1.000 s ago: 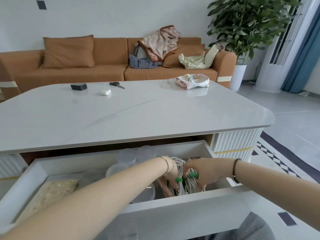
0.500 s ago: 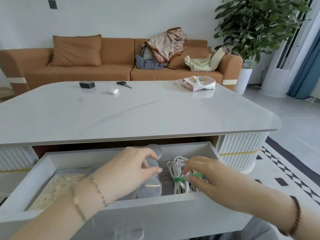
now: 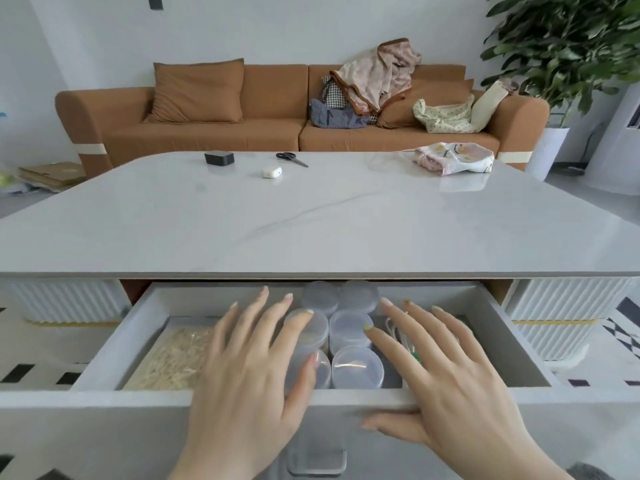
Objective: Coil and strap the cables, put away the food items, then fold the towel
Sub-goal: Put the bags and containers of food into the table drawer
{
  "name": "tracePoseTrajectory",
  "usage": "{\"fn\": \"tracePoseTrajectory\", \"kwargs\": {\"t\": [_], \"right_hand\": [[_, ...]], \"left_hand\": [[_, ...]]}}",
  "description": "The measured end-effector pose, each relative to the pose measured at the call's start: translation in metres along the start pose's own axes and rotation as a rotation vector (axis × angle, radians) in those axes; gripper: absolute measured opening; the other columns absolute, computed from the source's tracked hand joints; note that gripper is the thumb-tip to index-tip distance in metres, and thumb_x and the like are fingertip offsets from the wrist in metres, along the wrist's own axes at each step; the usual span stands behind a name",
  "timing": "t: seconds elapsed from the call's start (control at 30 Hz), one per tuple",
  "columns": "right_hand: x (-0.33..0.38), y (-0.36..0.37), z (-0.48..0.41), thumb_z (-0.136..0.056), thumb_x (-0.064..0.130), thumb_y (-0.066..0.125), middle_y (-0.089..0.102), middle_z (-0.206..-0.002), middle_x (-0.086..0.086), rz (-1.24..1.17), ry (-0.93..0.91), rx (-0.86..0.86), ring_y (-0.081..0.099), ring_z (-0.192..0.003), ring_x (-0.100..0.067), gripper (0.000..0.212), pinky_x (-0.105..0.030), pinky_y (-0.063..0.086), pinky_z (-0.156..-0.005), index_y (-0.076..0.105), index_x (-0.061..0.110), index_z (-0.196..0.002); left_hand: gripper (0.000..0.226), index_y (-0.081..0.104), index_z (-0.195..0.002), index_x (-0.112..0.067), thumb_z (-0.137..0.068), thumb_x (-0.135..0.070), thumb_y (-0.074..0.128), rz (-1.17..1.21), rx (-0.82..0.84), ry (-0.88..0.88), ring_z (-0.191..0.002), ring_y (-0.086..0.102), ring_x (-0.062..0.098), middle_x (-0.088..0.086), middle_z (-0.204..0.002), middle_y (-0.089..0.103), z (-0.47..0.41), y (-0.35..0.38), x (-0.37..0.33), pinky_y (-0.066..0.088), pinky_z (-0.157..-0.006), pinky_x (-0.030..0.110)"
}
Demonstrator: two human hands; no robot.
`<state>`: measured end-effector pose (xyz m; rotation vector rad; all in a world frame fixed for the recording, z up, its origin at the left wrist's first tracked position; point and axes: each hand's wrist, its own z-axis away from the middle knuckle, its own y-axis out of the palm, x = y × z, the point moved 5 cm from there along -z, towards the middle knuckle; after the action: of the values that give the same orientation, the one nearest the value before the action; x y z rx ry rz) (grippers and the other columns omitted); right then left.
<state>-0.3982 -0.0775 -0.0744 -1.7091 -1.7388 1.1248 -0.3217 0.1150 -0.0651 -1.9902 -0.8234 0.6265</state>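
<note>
The table's drawer stands pulled out toward me. Inside are several clear lidded food tubs in the middle, a flat pack of pale grain at the left, and the coiled white cable with a green strap at the right, mostly hidden. My left hand hovers flat, fingers spread, over the tubs and the front edge. My right hand lies spread over the cable, thumb against the drawer front. A patterned towel lies crumpled on the far right of the tabletop.
A black box, a white earbud case and scissors sit at the table's far side. Behind is an orange sofa with clothes and bags, a potted plant at right. A clear handle is on the drawer front.
Both hands have let go of the strapped cable, left it in the drawer and drawn back with fingers spread to the drawer's front edge. The view has moved closer and lower.
</note>
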Motion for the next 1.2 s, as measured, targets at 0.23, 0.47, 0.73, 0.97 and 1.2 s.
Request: {"fn": "tracePoseTrajectory", "kwargs": {"t": [0.23, 0.47, 0.73, 0.97, 1.2], "right_hand": [[-0.019, 0.027, -0.033, -0.086, 0.084, 0.041, 0.047, -0.153, -0.003, -0.005, 0.017, 0.041, 0.052, -0.134, -0.028, 0.087, -0.050, 0.042, -0.107, 0.055, 0.019, -0.143], [-0.043, 0.055, -0.065, -0.086, 0.085, 0.037, 0.042, -0.156, -0.006, -0.006, 0.054, 0.057, 0.043, -0.143, -0.027, 0.094, -0.051, 0.035, -0.115, 0.050, 0.014, -0.146], [-0.055, 0.073, -0.082, -0.087, 0.079, 0.048, 0.058, -0.141, 0.004, -0.131, 0.188, -0.063, 0.052, -0.134, -0.018, 0.078, -0.038, 0.034, -0.113, 0.061, 0.018, -0.134], [-0.052, 0.083, -0.087, -0.087, 0.067, 0.060, 0.067, -0.123, 0.006, -0.082, 0.281, -0.221, 0.062, -0.114, -0.020, 0.055, -0.038, 0.039, -0.101, 0.067, 0.019, -0.114], [-0.048, 0.093, -0.088, -0.081, 0.063, 0.069, 0.068, -0.108, 0.007, -0.027, 0.355, -0.307, 0.062, -0.098, -0.023, 0.049, -0.040, 0.036, -0.095, 0.067, 0.019, -0.102]], "left_hand": [[0.057, 0.054, -0.142, -0.028, -0.102, -0.062, 0.030, -0.055, 0.033, 0.138, -0.152, 0.024, 0.021, -0.005, -0.153, 0.046, -0.035, 0.022, 0.020, 0.023, -0.119, 0.057], [0.102, 0.043, -0.150, -0.029, -0.074, -0.097, 0.035, -0.110, 0.098, 0.098, -0.151, 0.026, 0.013, -0.008, -0.159, 0.037, -0.069, 0.041, 0.060, 0.018, -0.123, 0.048], [0.091, 0.062, -0.134, -0.023, -0.071, -0.088, 0.055, 0.008, -0.159, -0.011, -0.135, 0.051, 0.014, -0.009, -0.141, 0.058, -0.085, 0.052, 0.069, 0.039, -0.113, 0.041], [0.070, 0.068, -0.120, -0.024, -0.072, -0.075, 0.072, -0.004, -0.381, -0.050, -0.122, 0.059, 0.016, -0.010, -0.126, 0.065, -0.088, 0.062, 0.066, 0.038, -0.101, 0.037], [0.062, 0.071, -0.112, -0.024, -0.072, -0.072, 0.075, -0.048, -0.509, -0.083, -0.111, 0.063, 0.019, -0.011, -0.118, 0.068, -0.089, 0.069, 0.064, 0.038, -0.093, 0.040]]}}
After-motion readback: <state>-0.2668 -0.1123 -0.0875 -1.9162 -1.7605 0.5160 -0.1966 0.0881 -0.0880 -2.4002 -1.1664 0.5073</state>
